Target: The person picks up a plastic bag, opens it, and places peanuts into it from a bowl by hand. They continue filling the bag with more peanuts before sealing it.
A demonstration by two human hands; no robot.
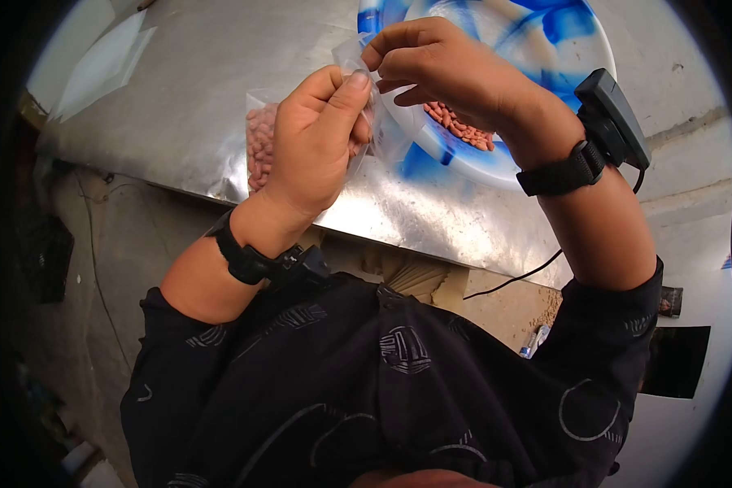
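Left hand (313,138) clenches a bag (386,134) of peanuts (259,150) above the bench (179,98). Right hand (439,69) pinches its top, over a plate (565,49).

Table (179,98) lies open left of the bag (260,145); plate (581,49) blocks right.

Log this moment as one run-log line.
left hand: grips clear bag | right hand: pinches bag top | plate: holds reddish beans | metal table: under plate

We count two hands, a left hand (313,138) and a right hand (443,69), two black wrist straps (248,262), one clear bag (260,140), one blue-swirled plate (529,32), one metal table (179,98).
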